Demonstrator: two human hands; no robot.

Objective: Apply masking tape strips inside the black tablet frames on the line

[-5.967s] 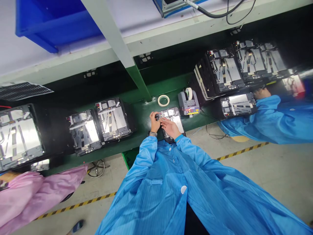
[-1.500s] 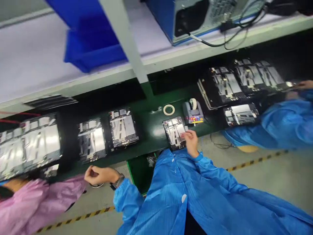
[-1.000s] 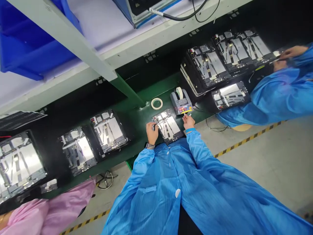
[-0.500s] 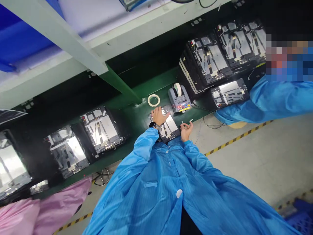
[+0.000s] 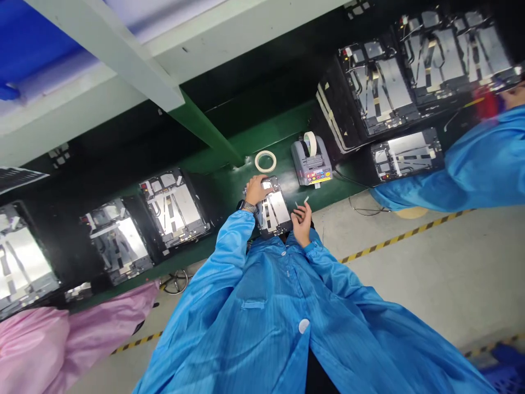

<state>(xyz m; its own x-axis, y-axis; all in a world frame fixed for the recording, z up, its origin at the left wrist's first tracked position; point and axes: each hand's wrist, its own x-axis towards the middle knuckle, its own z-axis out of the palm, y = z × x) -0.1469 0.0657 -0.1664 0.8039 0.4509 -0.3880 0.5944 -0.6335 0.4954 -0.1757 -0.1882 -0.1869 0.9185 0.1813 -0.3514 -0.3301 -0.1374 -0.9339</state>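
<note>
Leaning over the green bench point(image 5: 229, 189), the person in the blue smock point(image 5: 254, 295) has their left hand point(image 5: 256, 190) curled over the top corner of an opened tablet point(image 5: 274, 213), fingers closed on its edge. The right hand point(image 5: 301, 221) sits just beside the tablet, not on it, half closed, its fingers seemingly pinching a thin pale strip point(image 5: 305, 199), too small to be sure. The tablet lies flat near the person's chest, with a roll of masking tape point(image 5: 265, 161) and a tape dispenser point(image 5: 310, 163) just beyond it.
</note>
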